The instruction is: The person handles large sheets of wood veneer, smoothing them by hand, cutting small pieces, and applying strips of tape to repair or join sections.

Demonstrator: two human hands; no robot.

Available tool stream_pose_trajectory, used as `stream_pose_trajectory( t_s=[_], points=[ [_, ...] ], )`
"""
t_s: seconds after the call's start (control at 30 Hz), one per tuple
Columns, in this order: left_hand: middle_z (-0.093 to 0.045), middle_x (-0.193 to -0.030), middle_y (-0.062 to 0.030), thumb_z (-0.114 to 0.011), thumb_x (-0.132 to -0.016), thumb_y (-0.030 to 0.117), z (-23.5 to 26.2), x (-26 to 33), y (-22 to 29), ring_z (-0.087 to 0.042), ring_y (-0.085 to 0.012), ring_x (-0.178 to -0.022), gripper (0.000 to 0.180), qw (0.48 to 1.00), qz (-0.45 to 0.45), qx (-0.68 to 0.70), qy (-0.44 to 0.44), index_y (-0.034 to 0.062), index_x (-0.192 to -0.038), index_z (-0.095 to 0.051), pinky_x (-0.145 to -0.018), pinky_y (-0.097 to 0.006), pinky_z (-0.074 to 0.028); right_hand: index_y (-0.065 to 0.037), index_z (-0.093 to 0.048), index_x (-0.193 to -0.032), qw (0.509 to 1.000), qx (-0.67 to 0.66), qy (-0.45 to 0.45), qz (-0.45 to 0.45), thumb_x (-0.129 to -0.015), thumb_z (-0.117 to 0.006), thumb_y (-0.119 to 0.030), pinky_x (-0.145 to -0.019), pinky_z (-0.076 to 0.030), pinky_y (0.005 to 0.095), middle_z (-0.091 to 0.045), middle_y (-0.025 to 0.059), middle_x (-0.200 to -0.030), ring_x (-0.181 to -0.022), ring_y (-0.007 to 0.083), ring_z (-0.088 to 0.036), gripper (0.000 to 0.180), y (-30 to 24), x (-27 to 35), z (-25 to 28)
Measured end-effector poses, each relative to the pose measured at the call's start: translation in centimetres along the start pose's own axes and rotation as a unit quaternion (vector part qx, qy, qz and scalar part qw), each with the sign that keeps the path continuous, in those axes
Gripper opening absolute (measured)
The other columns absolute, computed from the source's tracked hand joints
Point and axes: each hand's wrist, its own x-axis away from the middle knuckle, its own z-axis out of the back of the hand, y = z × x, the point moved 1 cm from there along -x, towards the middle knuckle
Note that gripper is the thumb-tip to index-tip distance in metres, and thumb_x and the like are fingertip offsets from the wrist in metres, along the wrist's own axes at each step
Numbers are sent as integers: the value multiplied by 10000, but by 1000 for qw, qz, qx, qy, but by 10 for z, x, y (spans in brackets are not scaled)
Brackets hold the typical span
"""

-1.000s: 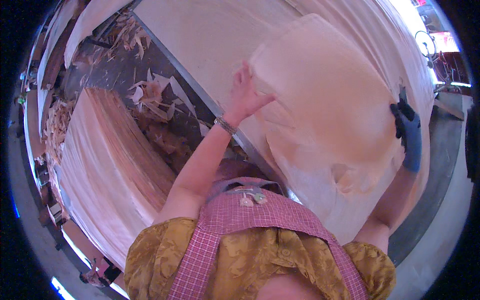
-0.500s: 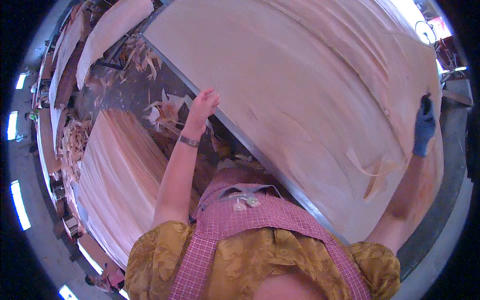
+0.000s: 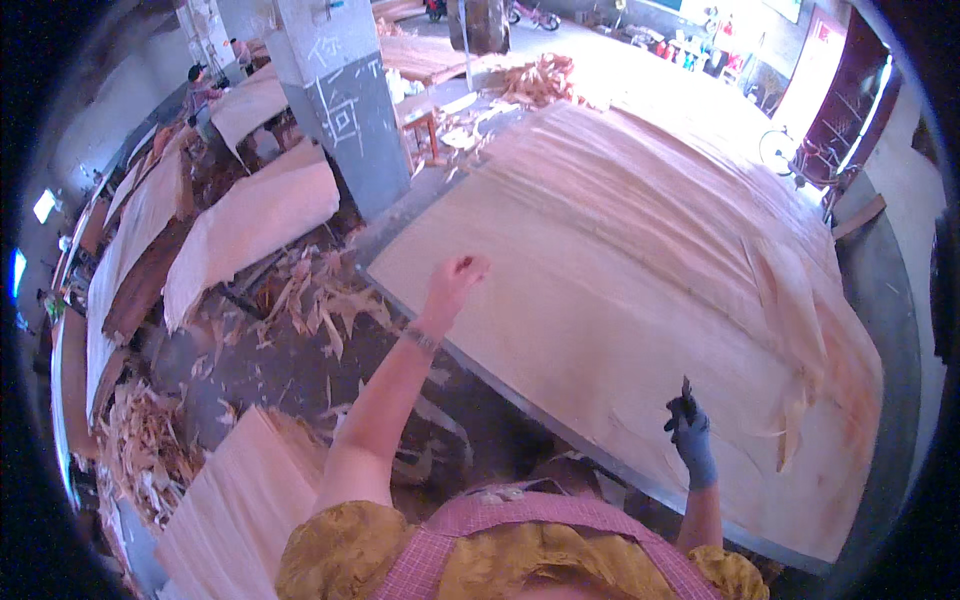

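My bare left hand (image 3: 457, 290), a band round its wrist, is raised over the left edge of a broad sheet of wood veneer (image 3: 560, 290). Its fingers are curled in, and nothing shows in them. My right hand (image 3: 692, 445), in a grey-blue glove with dark fingers, is closed around a narrow dark pointed tool (image 3: 686, 388); its exact kind is too small to tell. This hand is over the near right part of the veneer. To its right, a torn, curled veneer strip (image 3: 793, 425) lies on the sheet.
A second veneer stack (image 3: 245, 500) stands at the lower left. Scraps (image 3: 325, 290) litter the floor beyond it. A grey pillar (image 3: 345, 120) rises at the back, near another veneer pile (image 3: 255, 225). A person (image 3: 203, 95) is far left; a bicycle (image 3: 810, 160) stands far right.
The view has swung up, showing the pillar and far room. My right hand has come inward from the veneer's far right, while my left stays raised by the left edge.
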Motion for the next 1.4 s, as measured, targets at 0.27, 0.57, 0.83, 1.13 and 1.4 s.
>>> stream_pose_trajectory(
  t_s=[0.27, 0.57, 0.83, 1.13, 1.4],
  points=[
    [-678, -1089, -81, -577, -918, 590, 49, -255, 157, -612, -185, -1014, 583, 990, -68, 90, 88, 61, -1155, -649, -850, -388, -431, 0, -671, -907, 999, -33, 6, 0, -965, -635, -279, -552, -448, 282, -636, 33, -699, -592, 103, -569, 287, -42, -50, -94],
    [-670, -1106, -22, -568, -989, 412, 73, -295, 206, -644, -202, -1029, 357, 969, 27, 118, -215, 108, -1154, -657, -867, -379, -498, -8, -604, -897, 890, 44, 42, 451, -894, -717, -147, -577, -445, 362, -574, 176, -756, -617, 277, -548, 178, -299, -226, -266],
    [-679, -950, -26, -675, -941, 280, 84, -310, 179, -652, -147, -885, 262, 953, -18, 121, -278, 41, -1050, -680, -826, -282, -522, -56, -583, -972, 822, -119, 264, 490, -797, -788, -149, -676, -487, 314, -620, 64, -837, -744, 167, -595, 285, -511, -326, -319],
    [-651, -832, 25, -711, -899, 382, 161, -307, 40, -557, -55, -764, 318, 901, 46, 80, -423, 70, -956, -729, -685, -238, -404, -16, -643, -879, 916, -142, 266, 266, -912, -703, -278, -555, -482, 322, -654, 65, -743, -596, 150, -613, 271, -535, -312, -383],
    [-648, -953, -10, -661, -945, 324, 255, -246, -115, -607, -125, -825, 328, 771, 311, 28, -556, 75, -1157, -658, -811, -316, -523, -10, -689, -1048, 840, -298, 294, 346, -921, -633, -150, -510, -495, 242, -684, 59, -772, -587, 123, -630, 198, -547, -310, -392]
  ],
)
